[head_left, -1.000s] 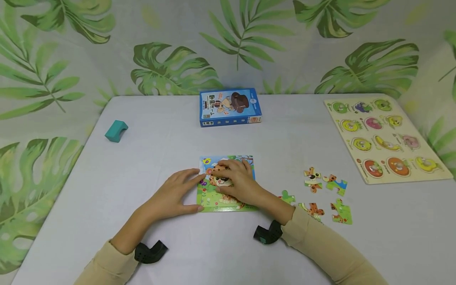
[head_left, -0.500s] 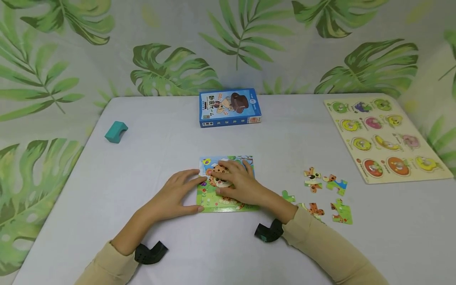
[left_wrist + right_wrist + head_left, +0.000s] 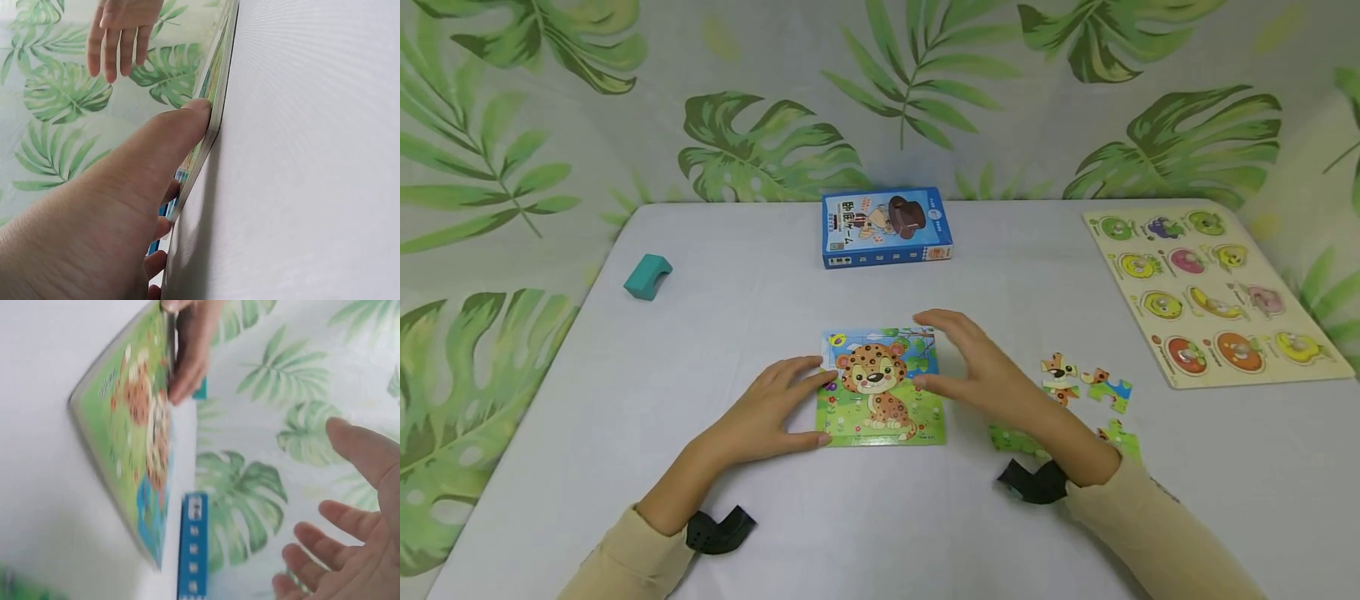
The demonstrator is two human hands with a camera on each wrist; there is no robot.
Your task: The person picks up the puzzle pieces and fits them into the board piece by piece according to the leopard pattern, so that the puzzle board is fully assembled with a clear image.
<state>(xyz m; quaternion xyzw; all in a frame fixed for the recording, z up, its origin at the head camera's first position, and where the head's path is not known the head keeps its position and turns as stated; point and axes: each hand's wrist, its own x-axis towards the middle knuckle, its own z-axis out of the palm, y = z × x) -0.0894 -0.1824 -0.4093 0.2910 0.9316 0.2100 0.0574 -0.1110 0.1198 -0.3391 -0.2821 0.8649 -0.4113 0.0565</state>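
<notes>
- One leopard jigsaw board point(image 3: 882, 396), flat before you.
- Your left hand point(image 3: 767, 412): thumb and fingers spread, touching its left edge.
- Your right hand point(image 3: 988, 375): spread, empty, at its right side.
- At least four loose pieces point(image 3: 1099, 391), farther right.

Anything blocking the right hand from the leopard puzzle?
Nothing visible: the right hand hovers by the right edge of the leopard puzzle. The left hand is at the left edge; the blue box lies farther back.
</notes>
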